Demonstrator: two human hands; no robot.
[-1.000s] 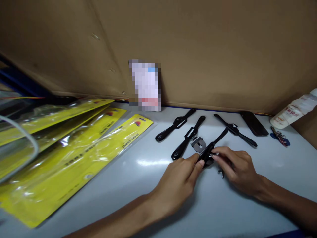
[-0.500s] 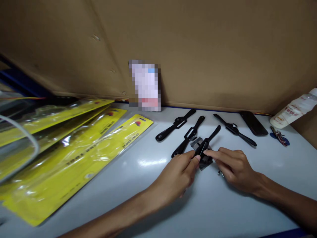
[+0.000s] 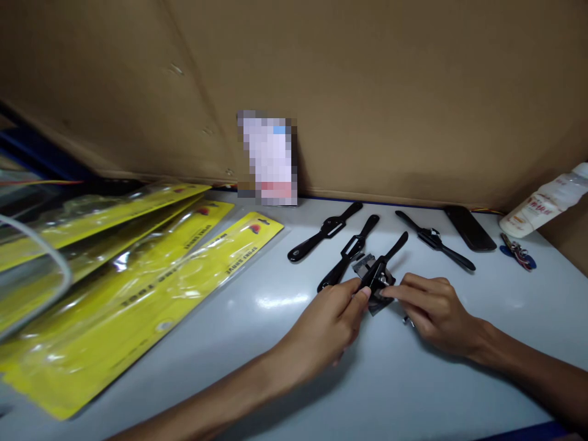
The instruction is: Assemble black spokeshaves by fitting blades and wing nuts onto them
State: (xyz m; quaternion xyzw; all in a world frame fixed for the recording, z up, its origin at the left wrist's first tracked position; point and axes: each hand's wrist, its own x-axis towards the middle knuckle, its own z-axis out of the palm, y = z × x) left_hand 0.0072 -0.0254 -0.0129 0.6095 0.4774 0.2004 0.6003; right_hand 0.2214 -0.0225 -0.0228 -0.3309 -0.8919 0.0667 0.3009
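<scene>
A black hand tool (image 3: 376, 273) slants above the table (image 3: 459, 392), grasped between thumb and fingers of the left hand (image 3: 328, 318). The right hand (image 3: 434, 309) reaches a finger to its middle; whether that hand pinches anything cannot be told. Two similar tools (image 3: 327, 231) lie leftward, a phone (image 3: 469, 228) rightward, yellow packages (image 3: 202, 275) far left.

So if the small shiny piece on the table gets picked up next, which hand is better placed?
Probably the right hand: the small shiny piece lies close beside it, while the left hand is farther off and gripping the black tool.
</scene>
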